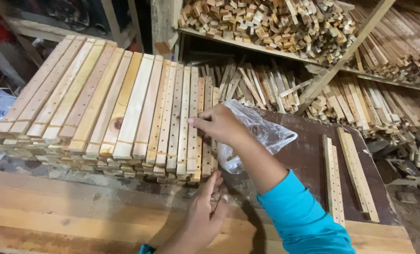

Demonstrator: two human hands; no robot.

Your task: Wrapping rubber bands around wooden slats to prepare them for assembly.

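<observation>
While the stack of wooden slats lay on the counter, both hands worked at its right side. The slats ran with their long axes pointing from the near edge of the counter toward the far edge, leaning a little to the right as they went back, and they lay side by side in several layers. Those on the left were plain boards; those toward the right were narrower drilled strips with rows of small holes along their length.

The right hand, on a blue sleeve, rested on top of the right-hand strips, its fingers bent and its fingertips touching the upper face of one drilled strip; whether it gripped anything I could not tell. The left hand was flat and spread, fingers pointing up at the near ends of the rightmost strips, touching or just short of them, holding nothing.

Just beside the right wrist lay a crumpled clear plastic bag. Two loose drilled strips lay well apart near the right edge of the counter, their long axes also running near to far. Shelves behind held heaps of wooden sticks.
</observation>
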